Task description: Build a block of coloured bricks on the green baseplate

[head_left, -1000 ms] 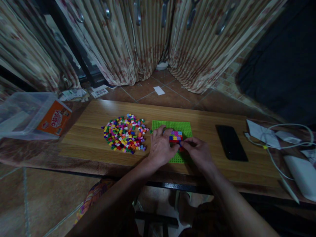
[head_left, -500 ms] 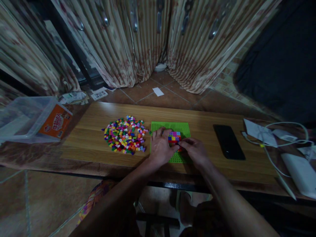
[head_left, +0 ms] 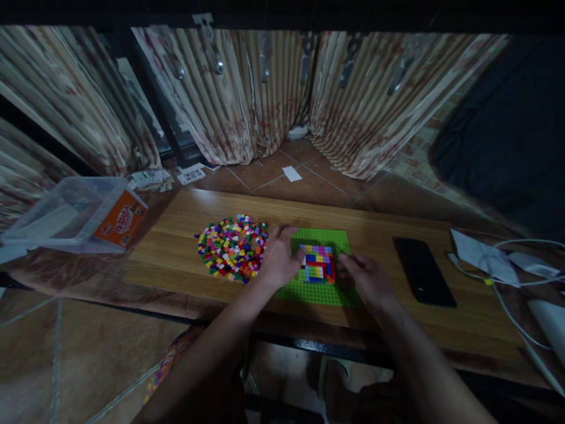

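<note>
A green baseplate lies near the front edge of the wooden board, about midway along it. On it sits a block of small coloured bricks. The left hand rests on the plate's left edge, fingertips at the block's left side. The right hand lies on the plate's right edge, just beside the block. A heap of loose bricks lies left of the plate; a black phone lies to its right.

Two bare forearms and hands, no sleeves, no jewellery
</note>
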A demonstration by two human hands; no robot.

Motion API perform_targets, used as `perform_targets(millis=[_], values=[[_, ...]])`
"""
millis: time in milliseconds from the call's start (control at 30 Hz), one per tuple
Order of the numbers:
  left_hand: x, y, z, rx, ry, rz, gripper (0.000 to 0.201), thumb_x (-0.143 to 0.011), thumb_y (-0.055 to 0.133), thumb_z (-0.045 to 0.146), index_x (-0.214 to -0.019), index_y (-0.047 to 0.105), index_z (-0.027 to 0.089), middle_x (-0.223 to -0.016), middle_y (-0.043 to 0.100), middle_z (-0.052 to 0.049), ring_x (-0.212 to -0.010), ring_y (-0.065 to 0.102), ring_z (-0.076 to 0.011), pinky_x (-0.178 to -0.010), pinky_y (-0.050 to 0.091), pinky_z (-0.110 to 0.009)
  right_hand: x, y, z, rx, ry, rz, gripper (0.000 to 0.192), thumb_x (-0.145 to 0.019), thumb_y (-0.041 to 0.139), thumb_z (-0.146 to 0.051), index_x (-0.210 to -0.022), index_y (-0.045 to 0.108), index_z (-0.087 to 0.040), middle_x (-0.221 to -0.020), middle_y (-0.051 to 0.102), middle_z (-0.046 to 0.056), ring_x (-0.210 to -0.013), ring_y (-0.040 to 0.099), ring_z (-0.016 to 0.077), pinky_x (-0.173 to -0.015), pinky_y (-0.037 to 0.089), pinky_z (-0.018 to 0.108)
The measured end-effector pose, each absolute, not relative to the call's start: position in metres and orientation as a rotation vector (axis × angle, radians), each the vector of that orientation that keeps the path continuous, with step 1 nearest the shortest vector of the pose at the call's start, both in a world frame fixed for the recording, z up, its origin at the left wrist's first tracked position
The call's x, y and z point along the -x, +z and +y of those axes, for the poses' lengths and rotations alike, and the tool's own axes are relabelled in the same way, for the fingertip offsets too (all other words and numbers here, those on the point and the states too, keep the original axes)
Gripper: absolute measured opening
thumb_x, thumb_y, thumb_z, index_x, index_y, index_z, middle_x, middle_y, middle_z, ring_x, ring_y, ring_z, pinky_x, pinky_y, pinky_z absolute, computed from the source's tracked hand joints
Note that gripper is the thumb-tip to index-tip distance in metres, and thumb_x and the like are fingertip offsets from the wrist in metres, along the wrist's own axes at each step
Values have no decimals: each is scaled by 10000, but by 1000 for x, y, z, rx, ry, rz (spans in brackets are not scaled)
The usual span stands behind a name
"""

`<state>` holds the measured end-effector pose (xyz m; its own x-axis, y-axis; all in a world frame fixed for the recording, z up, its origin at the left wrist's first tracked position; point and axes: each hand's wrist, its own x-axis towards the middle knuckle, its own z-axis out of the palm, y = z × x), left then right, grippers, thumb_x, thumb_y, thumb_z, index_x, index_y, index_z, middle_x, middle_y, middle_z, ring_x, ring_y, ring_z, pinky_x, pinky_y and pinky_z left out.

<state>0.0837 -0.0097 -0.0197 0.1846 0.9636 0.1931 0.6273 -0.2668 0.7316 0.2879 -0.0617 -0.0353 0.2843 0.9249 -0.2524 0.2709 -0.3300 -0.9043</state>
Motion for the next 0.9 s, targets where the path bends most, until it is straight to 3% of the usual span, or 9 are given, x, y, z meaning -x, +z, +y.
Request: perform_targets(millis=[133, 233, 333, 533, 900], values=[[-45, -10, 16, -1828, 966, 1575, 366, -812, 538, 179, -1171, 602, 139, -1164, 648, -108, -975, 645, -190, -895, 517, -324, -283, -33, -63, 1784, 681, -1452, 436, -806, 593, -552, -1055, 656, -200, -1025, 693, 107, -933, 653, 266, -811, 521, 440], [-6, -1, 26, -1912, 838, 1592, 225, -787, 540, 162, -955, 690, 145, -954, 719, -67, -880, 660, -181, -829, 516, -287, -276, -30, -66, 1645, 458, -1799, 492, -831, 588, -512, -1234, 579, -232, -1300, 565, 121, -1200, 521, 295, -997, 426, 504], [22, 6, 23, -2001, 554, 1590, 163, -742, 580, 157, -827, 719, 153, -832, 732, -48, -792, 664, -183, -755, 515, -272, -269, -33, -66, 1540, 388, -2035, 548, -827, 605, -483, -1312, 519, -244, -1428, 443, 119, -1316, 407, 312, -1062, 369, 529], [30, 9, 15, -2012, 185, 1652, 258, -676, 608, 113, -885, 748, 165, -819, 745, -45, -776, 668, -178, -725, 504, -240, -265, -47, -61, 1588, 406, -2142, 622, -809, 621, -482, -1360, 456, -246, -1440, 408, 121, -1305, 411, 323, -1078, 368, 526], [18, 6, 9, -2119, 34, 1561, 198, -648, 642, 140, -820, 733, 176, -859, 743, -23, -817, 659, -176, -736, 486, -244, -261, -46, -57, 1677, 495, -2047, 628, -793, 627, -497, -1348, 461, -254, -1416, 425, 103, -1276, 449, 323, -1073, 393, 510]])
